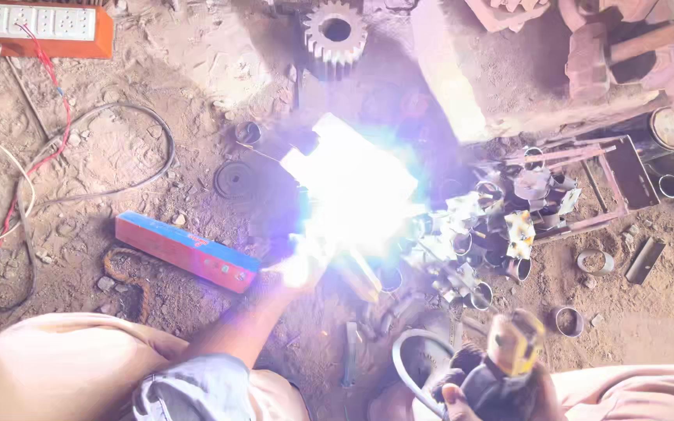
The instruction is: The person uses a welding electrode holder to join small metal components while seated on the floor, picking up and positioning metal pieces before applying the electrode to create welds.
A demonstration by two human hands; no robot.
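nearest, right hand (481, 398) at bottom edge, grip clamped on a dark tool w/ yellow head (512, 343), a pale hose (403, 366) looping beside it. left hand (302, 269) reaches fwd from a grey sleeve; it sits in the white-blue glare (356, 187), so can't tell if fingers are apart or together, or what they touch. just left of it, a long flat box (185, 251), blue top, red side, lying on the dirt floor (118, 156). right of glare, a heap of metal rings & scrap (501, 226). farther, a gear wheel (335, 33) at top; top left corner an orange-framed white socket board (37, 25) w/ red wire (62, 109).
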